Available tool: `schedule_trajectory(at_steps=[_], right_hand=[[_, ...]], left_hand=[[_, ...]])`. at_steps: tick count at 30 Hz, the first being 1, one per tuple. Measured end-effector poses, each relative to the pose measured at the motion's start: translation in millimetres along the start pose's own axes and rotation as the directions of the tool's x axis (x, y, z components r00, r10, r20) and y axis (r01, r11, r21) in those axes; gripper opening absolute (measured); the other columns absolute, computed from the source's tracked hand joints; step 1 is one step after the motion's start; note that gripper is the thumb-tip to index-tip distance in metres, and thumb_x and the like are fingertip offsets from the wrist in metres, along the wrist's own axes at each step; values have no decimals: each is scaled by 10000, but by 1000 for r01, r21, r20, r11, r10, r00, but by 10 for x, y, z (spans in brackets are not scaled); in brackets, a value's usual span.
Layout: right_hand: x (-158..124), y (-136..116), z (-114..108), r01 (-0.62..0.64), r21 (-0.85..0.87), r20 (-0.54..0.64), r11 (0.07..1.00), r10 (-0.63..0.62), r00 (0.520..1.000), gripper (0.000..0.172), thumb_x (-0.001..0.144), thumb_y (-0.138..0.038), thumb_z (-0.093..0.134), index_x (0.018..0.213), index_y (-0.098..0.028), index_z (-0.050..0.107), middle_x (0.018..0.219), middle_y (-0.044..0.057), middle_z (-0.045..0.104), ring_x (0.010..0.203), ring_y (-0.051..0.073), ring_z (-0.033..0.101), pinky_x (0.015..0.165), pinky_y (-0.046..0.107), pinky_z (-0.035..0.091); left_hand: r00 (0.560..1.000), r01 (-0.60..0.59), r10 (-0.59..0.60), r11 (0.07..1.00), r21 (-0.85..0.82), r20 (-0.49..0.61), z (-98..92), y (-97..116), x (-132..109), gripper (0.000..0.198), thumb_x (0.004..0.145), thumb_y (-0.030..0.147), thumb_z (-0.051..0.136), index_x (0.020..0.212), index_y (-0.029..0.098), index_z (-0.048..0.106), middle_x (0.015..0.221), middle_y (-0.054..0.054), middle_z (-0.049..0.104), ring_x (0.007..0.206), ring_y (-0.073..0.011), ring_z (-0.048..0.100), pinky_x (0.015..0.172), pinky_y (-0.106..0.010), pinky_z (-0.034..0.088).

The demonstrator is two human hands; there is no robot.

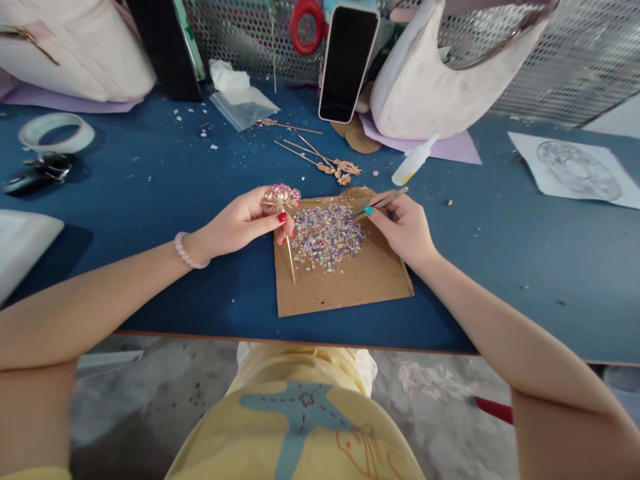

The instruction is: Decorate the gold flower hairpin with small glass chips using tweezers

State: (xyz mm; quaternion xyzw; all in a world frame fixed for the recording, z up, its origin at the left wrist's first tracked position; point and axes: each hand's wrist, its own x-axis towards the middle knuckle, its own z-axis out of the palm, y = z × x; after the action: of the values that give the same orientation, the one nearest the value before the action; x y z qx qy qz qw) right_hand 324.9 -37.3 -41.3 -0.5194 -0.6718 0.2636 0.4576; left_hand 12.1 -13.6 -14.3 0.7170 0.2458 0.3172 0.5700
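My left hand pinches a gold hairpin, its pink-jewelled flower head up and its thin stick pointing down over the cardboard. In my right hand are metal tweezers, their tips at the upper right edge of a spread of small shiny rhinestones. Whether the tips hold a stone is too small to tell. Beneath the stones lies a brown cardboard piece. Several gold hairpins rest on the table beyond it.
A white glue bottle lies behind my right hand. Farther back stand a phone and a white bag. Tape and a black tool are at the left; a printed paper is at the right.
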Motion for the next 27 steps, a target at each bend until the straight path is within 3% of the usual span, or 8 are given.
schedule_trajectory(at_steps=[6,18,27], right_hand=[[-20,-39,-9,-14,-8,6,1000,14,1000,85,856,-262,655,917,-205,642,813,-9,670,709,135,610,665,293,490],[-89,-77,-26,14,-54,-5,998,-14,1000,81,850,-272,664,893,-215,703,913,16,731,822,177,671,761,343,538],[-103,-101,-75,59,-63,66,996,-55,996,84,847,-291,724,889,-221,743,924,36,748,853,191,700,830,383,570]], left_hand=[[999,38,-38,999,-25,1,0,4,13,164,973,133,565,1135,157,547,740,8,677,610,-119,631,670,-283,560],[994,105,-104,992,-71,24,-31,-25,-8,160,1000,141,540,1160,149,548,831,-32,710,635,-122,653,647,-268,574],[993,119,-116,989,-87,36,-23,-1,1,101,992,151,563,1093,155,560,810,-27,705,619,-119,636,642,-265,569]])
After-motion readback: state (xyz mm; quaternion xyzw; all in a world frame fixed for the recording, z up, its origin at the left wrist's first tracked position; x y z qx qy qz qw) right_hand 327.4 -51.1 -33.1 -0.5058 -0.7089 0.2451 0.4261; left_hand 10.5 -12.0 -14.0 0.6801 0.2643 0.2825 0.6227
